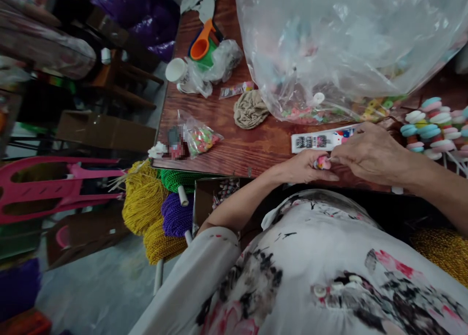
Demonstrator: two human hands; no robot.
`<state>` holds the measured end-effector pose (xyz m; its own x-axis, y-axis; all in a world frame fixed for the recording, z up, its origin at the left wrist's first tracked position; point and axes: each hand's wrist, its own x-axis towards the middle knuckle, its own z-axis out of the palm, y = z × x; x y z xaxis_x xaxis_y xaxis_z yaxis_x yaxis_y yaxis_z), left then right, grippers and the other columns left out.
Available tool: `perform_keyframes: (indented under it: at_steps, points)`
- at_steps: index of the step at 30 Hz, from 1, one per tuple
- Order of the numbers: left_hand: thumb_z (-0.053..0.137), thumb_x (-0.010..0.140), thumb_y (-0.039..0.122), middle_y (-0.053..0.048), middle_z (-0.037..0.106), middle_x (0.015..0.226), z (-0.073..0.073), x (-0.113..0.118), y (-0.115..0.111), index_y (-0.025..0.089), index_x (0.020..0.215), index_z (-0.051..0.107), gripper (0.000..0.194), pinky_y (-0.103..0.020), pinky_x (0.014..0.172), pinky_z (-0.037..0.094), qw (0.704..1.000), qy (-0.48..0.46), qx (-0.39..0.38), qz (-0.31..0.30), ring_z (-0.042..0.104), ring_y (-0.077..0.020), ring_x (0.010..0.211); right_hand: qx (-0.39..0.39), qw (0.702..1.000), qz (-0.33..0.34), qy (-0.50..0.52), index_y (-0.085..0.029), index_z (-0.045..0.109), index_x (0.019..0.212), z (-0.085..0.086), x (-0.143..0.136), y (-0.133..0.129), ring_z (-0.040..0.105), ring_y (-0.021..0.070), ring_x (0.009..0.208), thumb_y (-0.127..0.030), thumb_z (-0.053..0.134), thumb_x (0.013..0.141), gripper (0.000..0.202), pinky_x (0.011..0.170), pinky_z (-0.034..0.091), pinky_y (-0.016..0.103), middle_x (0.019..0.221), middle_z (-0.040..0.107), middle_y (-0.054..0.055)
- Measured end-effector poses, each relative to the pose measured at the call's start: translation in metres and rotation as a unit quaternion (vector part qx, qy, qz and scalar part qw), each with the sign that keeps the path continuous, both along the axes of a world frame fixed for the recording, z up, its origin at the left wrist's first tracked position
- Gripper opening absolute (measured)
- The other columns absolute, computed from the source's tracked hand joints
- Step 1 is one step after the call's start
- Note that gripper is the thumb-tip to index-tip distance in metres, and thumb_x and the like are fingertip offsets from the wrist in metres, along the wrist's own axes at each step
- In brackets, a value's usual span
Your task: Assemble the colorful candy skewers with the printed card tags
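At the front edge of the reddish wooden table [234, 154], my left hand [305, 168] is closed around a small pink and multicoloured item [322, 162]. My right hand [369, 154] pinches at the right side of that item; what its fingertips hold is too small to make out. A white printed packet [318, 140] lies flat just behind both hands, partly covered by the right one. Further back rests a big clear plastic bag [329, 42] with colourful pieces in its lower part.
Stacked pastel pieces [431, 128] stand at the right. On the left part of the table are a crumpled tan cloth [250, 109], a small bag of colourful pieces [202, 139], a white cup [176, 70] and an orange scoop [201, 47]. Yellow cord bundles [142, 198] hang beyond the left edge.
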<state>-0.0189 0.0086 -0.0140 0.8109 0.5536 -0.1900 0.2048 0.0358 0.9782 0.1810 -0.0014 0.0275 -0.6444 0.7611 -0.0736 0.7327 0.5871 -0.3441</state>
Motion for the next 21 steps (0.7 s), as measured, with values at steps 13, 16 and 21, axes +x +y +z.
perform_keyframes:
  at_steps: [13, 16, 21]
  points:
    - [0.072, 0.075, 0.037, -0.001, 0.06, 0.079, 0.039, -0.028, -0.011, 0.015, 0.08, 0.063, 0.024, -0.02, 0.062, 0.039, 0.95, 0.094, 0.214, 0.207, 0.051, -0.0086, 0.069, 0.117, 0.987, 0.057, -0.094, -0.026, 0.06, 0.07, 0.01, -0.004, 0.001, 0.045, 0.0193, 0.055, -0.016, 0.041, 0.082, 0.024, 0.081, 0.033, 0.044, 0.058, 0.062, 0.005]
    - [0.061, 0.081, 0.027, 0.003, 0.055, 0.064, 0.052, -0.03, -0.02, 0.015, 0.071, 0.062, 0.016, -0.02, 0.058, 0.035, 0.937, 0.171, 0.253, 0.173, 0.045, -0.0069, 0.059, 0.112, 0.993, 0.008, -0.035, -0.026, 0.062, 0.074, 0.012, -0.009, -0.006, 0.047, 0.0202, 0.056, -0.017, 0.039, 0.084, 0.027, 0.083, 0.033, 0.045, 0.058, 0.061, 0.005]
    - [0.053, 0.082, 0.021, 0.002, 0.055, 0.062, 0.054, -0.025, -0.028, 0.015, 0.074, 0.066, 0.016, -0.022, 0.058, 0.033, 0.91, 0.231, 0.302, 0.167, 0.043, -0.0078, 0.058, 0.169, 0.984, -0.042, 0.03, -0.021, 0.066, 0.081, 0.0, -0.02, -0.02, 0.053, 0.0191, 0.06, -0.016, 0.038, 0.088, 0.03, 0.082, 0.035, 0.04, 0.061, 0.065, 0.004]
